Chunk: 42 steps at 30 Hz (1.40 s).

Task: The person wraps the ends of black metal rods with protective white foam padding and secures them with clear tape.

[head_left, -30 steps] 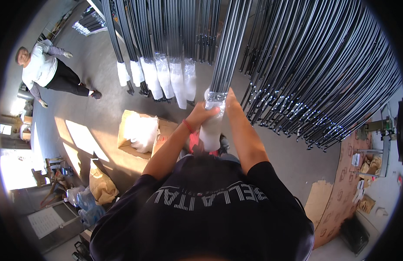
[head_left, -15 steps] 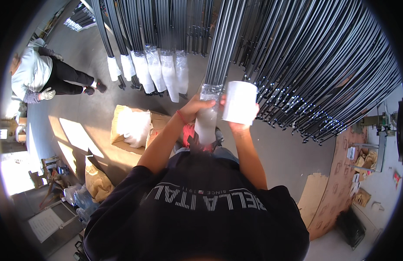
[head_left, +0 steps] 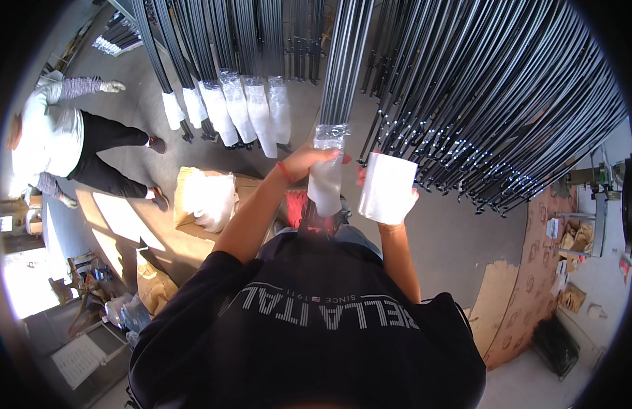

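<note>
So, nearest first: past the dark shirt (head_left: 309, 327), the left hand (head_left: 310, 160), red band (head_left: 284, 172) on its wrist, is clamped on the wrapped end (head_left: 325, 187) of a bundle of black rods (head_left: 338, 75), thumb across the cloudy film. That bundle is pretty much dead centre, its rods running away to the far edge.

The big change is on the right. A second ago both hands are at the bundle and no roll shows; now the right hand (head_left: 407, 210) has its fingers around a white roll (head_left: 387, 187), which sits further right and a bit nearer than half a second back, clearly apart from the bundle. My read: the left hand is doing all the steadying now, and the roll has room to move. Can't tell if a strip of film runs between them.

Left of the hands there's an open cardboard box (head_left: 245, 191) with white stuff inside. Further off, more white-wrapped bundles (head_left: 227, 119) on the left, loads of bare black rods (head_left: 479, 102) on the right. Far left, a co-worker (head_left: 60, 140) is mid-stride.
</note>
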Available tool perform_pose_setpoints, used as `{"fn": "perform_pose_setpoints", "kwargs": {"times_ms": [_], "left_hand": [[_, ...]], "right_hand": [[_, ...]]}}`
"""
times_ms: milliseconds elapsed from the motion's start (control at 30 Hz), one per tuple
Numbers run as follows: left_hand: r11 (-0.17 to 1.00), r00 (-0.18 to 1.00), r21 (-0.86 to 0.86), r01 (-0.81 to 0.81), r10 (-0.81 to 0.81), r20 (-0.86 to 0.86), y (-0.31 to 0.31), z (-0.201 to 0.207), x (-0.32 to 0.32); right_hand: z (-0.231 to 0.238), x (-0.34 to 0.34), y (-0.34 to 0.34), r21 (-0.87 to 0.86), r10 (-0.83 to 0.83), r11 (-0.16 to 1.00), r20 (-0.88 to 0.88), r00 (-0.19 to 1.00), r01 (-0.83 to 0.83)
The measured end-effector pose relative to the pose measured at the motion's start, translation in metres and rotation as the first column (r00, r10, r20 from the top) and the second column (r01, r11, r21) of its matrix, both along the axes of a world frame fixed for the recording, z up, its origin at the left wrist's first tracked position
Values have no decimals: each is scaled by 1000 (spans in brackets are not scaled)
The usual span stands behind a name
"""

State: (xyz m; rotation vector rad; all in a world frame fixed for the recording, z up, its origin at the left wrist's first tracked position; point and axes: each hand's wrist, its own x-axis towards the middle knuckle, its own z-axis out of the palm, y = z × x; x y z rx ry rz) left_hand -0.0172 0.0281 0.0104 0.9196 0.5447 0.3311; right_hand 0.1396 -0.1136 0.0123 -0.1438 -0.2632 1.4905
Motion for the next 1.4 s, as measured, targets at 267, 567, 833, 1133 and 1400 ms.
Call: {"fn": "perform_pose_setpoints", "kwargs": {"times_ms": [267,567,833,1133,1400], "left_hand": [[999,996,-23,27,-25,91,4,-11,4],[954,998,300,-6,23,-54,30,-8,2],[897,995,441,44,1,-101,81,1,40],[932,999,362,22,-9,-37,104,-16,44],[919,999,395,-20,7,37,102,-3,27]], "right_hand": [[-31,-9,29,-36,153,988,-25,988,-153],[-44,24,13,-112,303,949,82,949,-293],[-31,35,6,-178,285,947,93,954,-266],[-84,52,-8,-319,261,918,42,964,-235],[-64,70,29,-274,245,941,158,957,-196]]}}
